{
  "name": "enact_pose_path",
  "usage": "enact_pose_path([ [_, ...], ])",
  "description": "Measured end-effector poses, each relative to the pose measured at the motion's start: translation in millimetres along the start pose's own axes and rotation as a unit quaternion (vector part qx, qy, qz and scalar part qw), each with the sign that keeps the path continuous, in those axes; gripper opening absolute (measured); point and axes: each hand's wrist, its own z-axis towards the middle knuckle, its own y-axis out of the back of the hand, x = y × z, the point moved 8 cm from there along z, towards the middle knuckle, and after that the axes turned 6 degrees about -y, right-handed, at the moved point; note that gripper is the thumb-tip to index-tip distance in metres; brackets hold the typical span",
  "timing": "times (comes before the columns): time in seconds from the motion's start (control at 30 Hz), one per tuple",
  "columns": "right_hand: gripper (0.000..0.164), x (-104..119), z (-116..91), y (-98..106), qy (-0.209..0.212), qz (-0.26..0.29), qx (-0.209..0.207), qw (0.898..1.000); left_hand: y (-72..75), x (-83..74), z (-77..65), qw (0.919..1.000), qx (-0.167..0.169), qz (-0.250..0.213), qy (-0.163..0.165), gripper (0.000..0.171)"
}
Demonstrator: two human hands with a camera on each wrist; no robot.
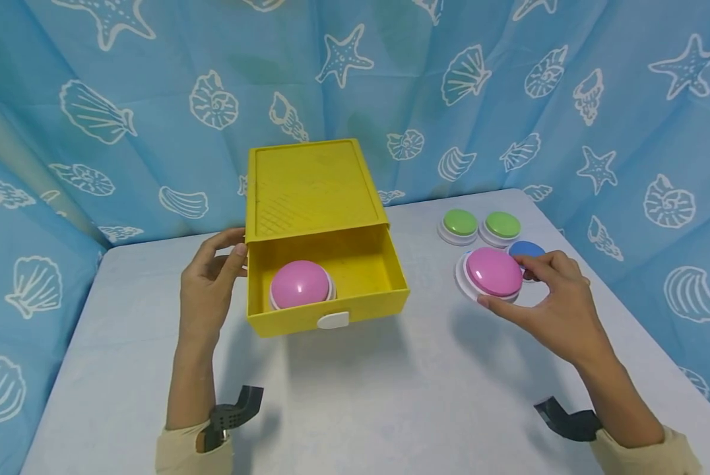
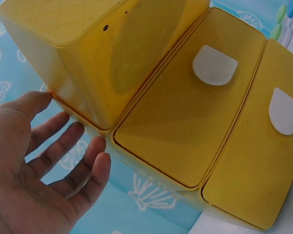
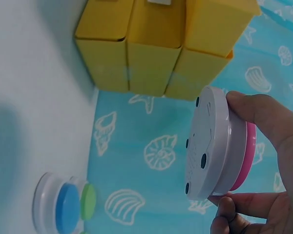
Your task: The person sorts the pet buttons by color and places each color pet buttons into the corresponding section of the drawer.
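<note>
A yellow drawer unit stands on the table with its top drawer pulled out. In that drawer, towards the left, lies a pink push button with a white base. My left hand is at the unit's left side, thumb and fingertips by the edge of the top compartment, the fingers loosely bent. To the right of the unit, my right hand pinches a second pink push button by its white base, raised over the table. The right wrist view shows the white underside of this button.
Behind the held button, two green push buttons and a blue push button sit at the table's back right. Two lower drawers of the unit are closed. A blue shell-patterned curtain hangs behind the table.
</note>
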Motion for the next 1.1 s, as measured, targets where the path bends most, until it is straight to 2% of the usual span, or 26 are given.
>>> enact_pose_path([
  [0.4,0.083,33,4,6,0.040,0.029,-0.004,0.999,-0.3,1.3,0.6,1.0000,0.002,0.005,0.007,0.038],
  [0.7,0.080,57,5,8,0.047,0.046,0.012,0.998,-0.3,-16.0,-2.6,0.9999,0.003,0.005,0.014,0.038],
  [0.97,0.076,76,7,10,0.065,0.071,0.012,0.995,0.3,0.9,-0.2,0.9999,0.002,0.004,0.010,0.038],
  [1.1,0.072,87,8,10,0.078,0.089,0.011,0.993,0.8,1.6,0.3,1.0000,0.001,0.001,0.003,0.037],
])
